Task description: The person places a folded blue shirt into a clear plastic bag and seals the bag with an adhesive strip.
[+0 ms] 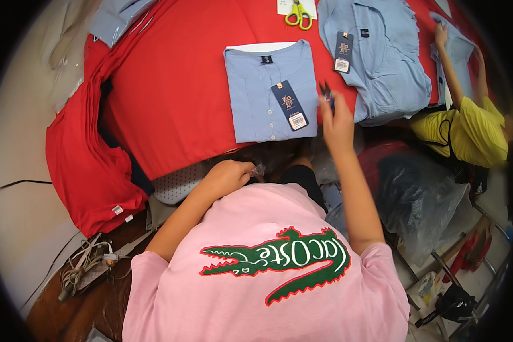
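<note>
A folded light-blue shirt (pixel 247 105) lies flat on the red cloth-covered table, with a dark hang tag (pixel 289 106) on its front. My right hand (pixel 339 122) is at the shirt's right edge, its fingers closed round small dark thread snips (pixel 326 90) whose tips point away from me. Down in front of my lap, below the table edge, my left hand (pixel 231 175) is closed on a bit of clear plastic (pixel 258 171). Part of its fingers is hidden from view.
More light-blue shirts (pixel 390 74) are piled to the right, one with a tag (pixel 343 52). Green-handled scissors (pixel 298 16) lie at the far side. A co-worker in a yellow top (pixel 473 131) handles a blue garment (pixel 459 54). Plastic bags (pixel 422 199) sit low right; cables (pixel 82 268) lie low left.
</note>
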Demonstrator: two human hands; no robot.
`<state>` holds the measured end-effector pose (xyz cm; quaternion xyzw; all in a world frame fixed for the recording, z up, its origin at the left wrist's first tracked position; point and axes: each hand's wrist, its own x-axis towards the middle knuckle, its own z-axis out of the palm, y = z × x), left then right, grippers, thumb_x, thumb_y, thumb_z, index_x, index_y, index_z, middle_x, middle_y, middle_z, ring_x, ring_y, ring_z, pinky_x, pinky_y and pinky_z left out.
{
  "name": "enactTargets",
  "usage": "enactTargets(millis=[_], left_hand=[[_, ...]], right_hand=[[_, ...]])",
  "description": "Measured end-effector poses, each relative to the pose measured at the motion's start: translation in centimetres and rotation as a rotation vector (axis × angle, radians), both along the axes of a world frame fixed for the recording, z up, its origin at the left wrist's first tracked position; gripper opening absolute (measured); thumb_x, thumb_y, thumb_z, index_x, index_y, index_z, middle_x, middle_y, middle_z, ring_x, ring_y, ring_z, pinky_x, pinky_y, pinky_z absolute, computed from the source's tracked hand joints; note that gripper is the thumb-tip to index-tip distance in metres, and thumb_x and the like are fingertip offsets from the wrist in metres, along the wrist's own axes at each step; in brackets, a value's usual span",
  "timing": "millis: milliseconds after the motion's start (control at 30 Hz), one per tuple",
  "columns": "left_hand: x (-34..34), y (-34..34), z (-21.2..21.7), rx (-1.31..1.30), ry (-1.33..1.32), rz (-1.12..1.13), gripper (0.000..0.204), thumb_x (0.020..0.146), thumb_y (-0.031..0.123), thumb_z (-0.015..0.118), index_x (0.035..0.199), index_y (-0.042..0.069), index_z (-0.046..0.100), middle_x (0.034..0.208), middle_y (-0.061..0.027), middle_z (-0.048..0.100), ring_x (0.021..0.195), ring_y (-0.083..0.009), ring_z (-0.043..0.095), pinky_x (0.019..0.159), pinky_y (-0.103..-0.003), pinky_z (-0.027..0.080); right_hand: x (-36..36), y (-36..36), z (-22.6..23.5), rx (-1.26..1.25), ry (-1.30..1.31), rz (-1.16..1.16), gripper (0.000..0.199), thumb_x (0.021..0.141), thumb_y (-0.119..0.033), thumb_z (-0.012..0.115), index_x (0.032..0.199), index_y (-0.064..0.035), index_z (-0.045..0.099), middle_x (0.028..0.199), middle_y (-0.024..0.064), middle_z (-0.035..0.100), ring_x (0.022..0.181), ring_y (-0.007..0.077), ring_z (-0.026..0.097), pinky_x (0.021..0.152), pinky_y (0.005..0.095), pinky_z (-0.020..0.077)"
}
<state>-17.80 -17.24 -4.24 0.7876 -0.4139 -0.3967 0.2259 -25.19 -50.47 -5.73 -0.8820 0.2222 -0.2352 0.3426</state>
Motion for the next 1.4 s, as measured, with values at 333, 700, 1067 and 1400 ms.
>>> enactTargets(millis=[333, 700, 1067, 1400], left_hand=[[0.4, 0.3, 1.3, -0.01, 0.009, 0.073, 0.021, 0.099, 0.017, 0.067, 0.115, 0.008, 0.077, 0.091, -0.0223, 0.076, 0.089, -0.0432, 0.073, 0.08, -0.054, 0.056], [-1.3, 4.0, -1.3, 0.166, 0.15, 0.187, 0.026, 0.1, 0.017, 0.066, 0.123, 0.011, 0.077, 0.102, -0.0227, 0.077, 0.096, -0.0437, 0.074, 0.084, -0.053, 0.058], [-0.4, -3.1, 0.8, 0.037, 0.166, 0.012, 0.023, 0.1, 0.02, 0.068, 0.117, 0.01, 0.08, 0.106, -0.018, 0.08, 0.095, -0.0397, 0.076, 0.084, -0.05, 0.059], [1.0, -3.0, 0.3, -0.003, -0.072, -0.112, 0.016, 0.092, 0.023, 0.074, 0.1, 0.01, 0.079, 0.085, -0.0142, 0.076, 0.084, -0.0336, 0.073, 0.085, -0.046, 0.055]], right_hand=[[8.7, -5.9, 1.4, -0.233, -0.145, 0.082, 0.03, 0.104, -0.021, 0.072, 0.127, -0.0025, 0.072, 0.115, 0.0164, 0.075, 0.109, 0.0376, 0.071, 0.095, 0.0466, 0.0551], [-8.7, 5.6, 4.4, -0.023, 0.057, 0.838, 0.037, 0.082, -0.006, 0.079, 0.119, -0.0082, 0.081, 0.079, 0.005, 0.072, 0.07, 0.024, 0.068, 0.093, 0.0438, 0.0609], [-3.8, 8.4, 6.6, 0.425, 0.299, 0.727, 0.063, 0.086, -0.008, 0.081, 0.147, -0.0153, 0.066, 0.131, 0.0094, 0.077, 0.085, 0.0263, 0.075, 0.074, 0.0371, 0.0585], [-7.5, 2.7, 3.5, 0.133, 0.451, 0.625, 0.011, 0.092, -0.011, 0.071, 0.1, -0.0091, 0.078, 0.099, 0.0062, 0.074, 0.09, 0.0308, 0.075, 0.077, 0.042, 0.06]])
